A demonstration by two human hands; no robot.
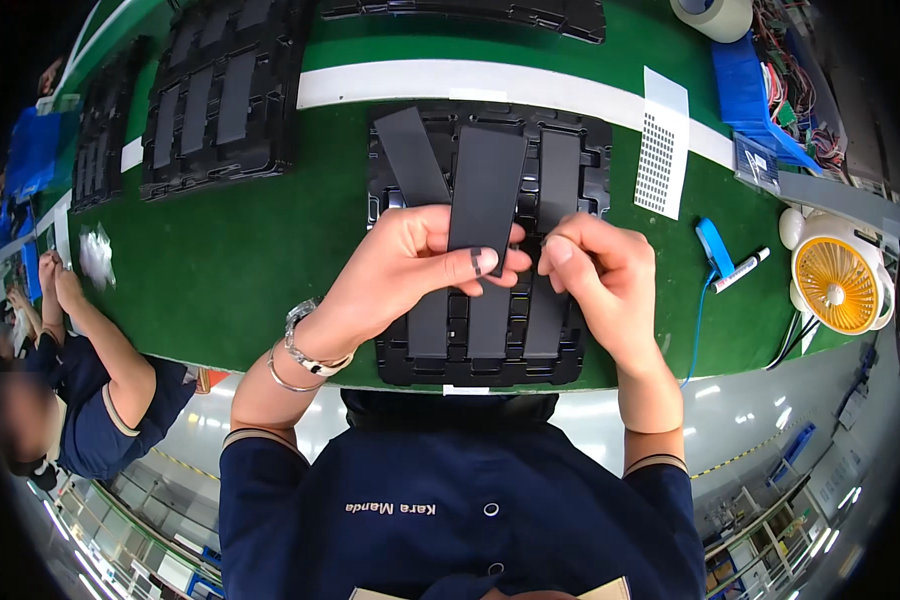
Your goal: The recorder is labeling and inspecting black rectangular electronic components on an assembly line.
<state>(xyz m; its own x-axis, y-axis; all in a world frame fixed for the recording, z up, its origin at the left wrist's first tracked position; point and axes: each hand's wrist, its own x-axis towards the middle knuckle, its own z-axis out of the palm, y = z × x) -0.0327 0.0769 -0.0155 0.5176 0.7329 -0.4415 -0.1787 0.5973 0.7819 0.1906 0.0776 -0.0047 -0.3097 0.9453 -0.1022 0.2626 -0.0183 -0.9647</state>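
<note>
My left hand (395, 265) holds a flat, dark grey rectangular panel (488, 185) upright, thumb in front and fingers behind. Small dark marks or bits (477, 262) show on that thumb. Close to the panel's lower right edge, my right hand (610, 285) has thumb and forefinger pinched together. Whatever sits in that pinch is too small to make out. Under both hands lies a black moulded tray (596, 165) with several similar dark panels in its slots. One loose panel (410, 155) lies aslant at its upper left.
More black trays (270, 110) with panels stand at the far left. A white sheet of small dark labels (662, 145), a marker (742, 270), a blue strap (712, 248) and a small fan (835, 285) are at right. A co-worker (110, 400) sits at left.
</note>
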